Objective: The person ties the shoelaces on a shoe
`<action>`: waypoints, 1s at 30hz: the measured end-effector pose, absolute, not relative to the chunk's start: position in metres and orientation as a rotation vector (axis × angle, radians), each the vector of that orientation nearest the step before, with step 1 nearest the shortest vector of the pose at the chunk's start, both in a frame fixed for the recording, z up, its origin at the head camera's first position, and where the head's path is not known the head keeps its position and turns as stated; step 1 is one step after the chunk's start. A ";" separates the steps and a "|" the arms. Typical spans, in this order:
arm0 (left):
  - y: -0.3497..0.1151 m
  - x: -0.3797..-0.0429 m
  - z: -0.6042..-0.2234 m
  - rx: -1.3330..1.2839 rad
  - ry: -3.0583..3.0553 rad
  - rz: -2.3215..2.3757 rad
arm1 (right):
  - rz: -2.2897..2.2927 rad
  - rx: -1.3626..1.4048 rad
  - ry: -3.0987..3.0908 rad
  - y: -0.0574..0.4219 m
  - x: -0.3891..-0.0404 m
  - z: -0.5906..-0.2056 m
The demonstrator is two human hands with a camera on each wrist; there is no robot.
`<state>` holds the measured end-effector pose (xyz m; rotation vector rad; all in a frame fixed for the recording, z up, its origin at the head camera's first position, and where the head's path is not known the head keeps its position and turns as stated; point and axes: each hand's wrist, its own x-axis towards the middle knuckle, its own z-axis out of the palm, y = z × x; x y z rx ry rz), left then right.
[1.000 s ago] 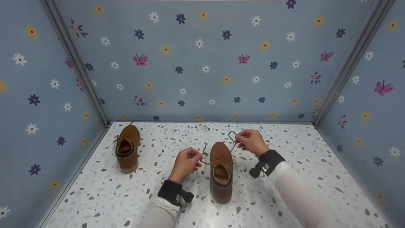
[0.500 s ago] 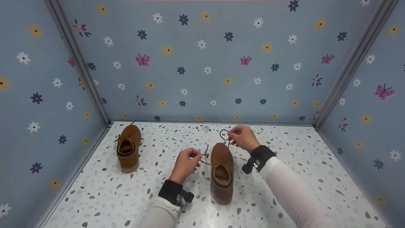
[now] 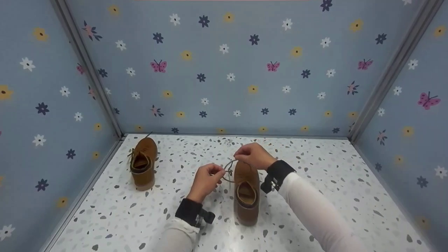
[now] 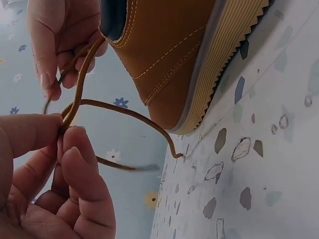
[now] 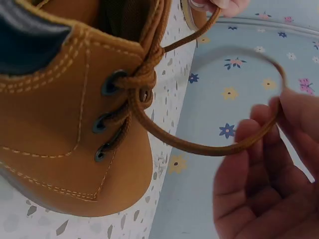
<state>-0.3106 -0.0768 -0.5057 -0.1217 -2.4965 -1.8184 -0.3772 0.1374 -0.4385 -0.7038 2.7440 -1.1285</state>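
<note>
A brown lace-up shoe (image 3: 247, 210) stands on the floor, toe pointing away from me. On its left side my left hand (image 3: 205, 182) pinches one part of the shoelace (image 4: 82, 89) between thumb and fingertips; a loose lace end hangs past them in the left wrist view. My right hand (image 3: 255, 156) is above the toe and pinches the other lace (image 5: 199, 148), which curves in a wide loop from the top eyelets. The two hands are close together but apart. Crossed lacing through dark metal eyelets (image 5: 113, 82) shows in the right wrist view.
A second brown shoe (image 3: 145, 176) stands to the left, its lace at its left side. The speckled white surface (image 3: 315, 210) is bounded by blue flowered panels (image 3: 224, 98) at the back and both sides, with grey corner posts.
My right hand has moved left, from the shoe's right side to above its toe, carrying the lace towards my left hand. The left hand has stayed almost still.
</note>
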 end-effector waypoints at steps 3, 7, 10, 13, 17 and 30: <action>-0.077 -0.312 -0.507 -0.105 -2.503 -1.821 | -1.093 -0.728 2.743 0.141 -0.375 -0.438; -0.077 -0.313 -0.508 -0.078 -2.485 -1.859 | -1.096 -0.727 2.786 0.149 -0.372 -0.438; -0.077 -0.313 -0.509 -0.070 -2.460 -1.893 | -1.074 -0.737 2.806 0.155 -0.369 -0.438; -0.076 -0.312 -0.510 -0.055 -2.444 -1.924 | -1.054 -0.736 2.798 0.160 -0.365 -0.440; -0.076 -0.312 -0.511 -0.034 -2.435 -1.959 | -1.031 -0.760 2.758 0.165 -0.360 -0.446; -0.073 -0.314 -0.512 0.035 -2.355 -2.181 | -0.722 -1.040 2.651 0.150 -0.347 -0.458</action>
